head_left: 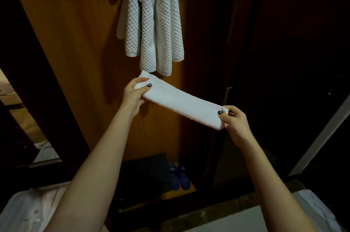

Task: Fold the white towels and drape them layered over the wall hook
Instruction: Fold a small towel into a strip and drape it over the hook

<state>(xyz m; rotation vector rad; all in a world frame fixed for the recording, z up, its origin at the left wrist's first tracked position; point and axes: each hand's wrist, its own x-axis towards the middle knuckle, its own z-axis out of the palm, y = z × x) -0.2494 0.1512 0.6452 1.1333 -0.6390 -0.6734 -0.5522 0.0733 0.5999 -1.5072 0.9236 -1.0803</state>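
Note:
A small white towel point(181, 101), folded into a narrow strip, is stretched in the air between my hands, sloping down to the right. My left hand point(133, 94) pinches its upper left end, thumb on top. My right hand point(234, 121) pinches its lower right end. Above them, textured white towels point(151, 23) hang in layers against the wooden wall panel; the hook itself is hidden behind the cloth at the top edge.
The orange-brown wooden panel point(85, 61) stands straight ahead, with dark doors to the right. On the floor below are a dark box point(145, 173) and blue slippers point(180, 176). White fabric point(32, 211) lies at the bottom left.

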